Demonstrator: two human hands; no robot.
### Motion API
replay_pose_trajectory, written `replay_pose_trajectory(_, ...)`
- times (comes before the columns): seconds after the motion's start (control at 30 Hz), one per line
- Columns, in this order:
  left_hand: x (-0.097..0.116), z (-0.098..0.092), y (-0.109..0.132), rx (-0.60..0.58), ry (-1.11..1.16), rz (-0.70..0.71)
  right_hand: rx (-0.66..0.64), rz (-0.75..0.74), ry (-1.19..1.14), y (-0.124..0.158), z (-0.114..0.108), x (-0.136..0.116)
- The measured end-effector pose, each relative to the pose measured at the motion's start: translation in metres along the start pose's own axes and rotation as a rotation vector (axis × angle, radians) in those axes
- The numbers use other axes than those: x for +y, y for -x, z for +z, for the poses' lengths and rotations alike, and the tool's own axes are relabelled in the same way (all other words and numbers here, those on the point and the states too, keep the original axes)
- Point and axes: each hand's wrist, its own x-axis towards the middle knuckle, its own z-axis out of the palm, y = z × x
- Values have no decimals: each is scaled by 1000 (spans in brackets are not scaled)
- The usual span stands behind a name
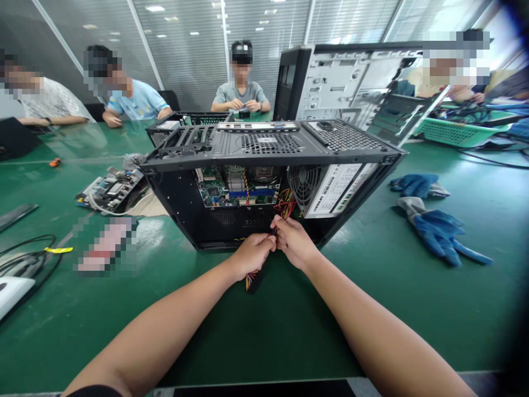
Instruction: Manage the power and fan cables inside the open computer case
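Note:
A black computer case [173,187] stands in front of me with its side open. Inside sit a green motherboard [212,190] and a power supply [334,187] with a round fan grille. A bundle of coloured power cables [285,203] runs down from the power supply. My left hand [257,251] is closed around the bundle, and a loose cable end hangs below it. Just beside it, my right hand [291,238] pinches the same cables closer to the case. The fingertips of both hands nearly meet, and they partly hide the cables.
Blue-grey work gloves [438,226] lie to the right. On the left are a loose circuit board [111,190], a blurred pink object [105,245] and black cables [41,259]. Another case [293,82] and a green basket [458,132] stand behind. Several people sit around the table.

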Motion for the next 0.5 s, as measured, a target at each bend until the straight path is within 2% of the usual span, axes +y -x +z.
replay_pose_trajectory(0.23, 2, -7, 0, -149, 351, -66, -41, 10, 3, 0, -1, 0)
replay_pose_trajectory(0.5, 5, -13, 1, -269, 477, -164, -45, 22, 30, 0, -2, -2)
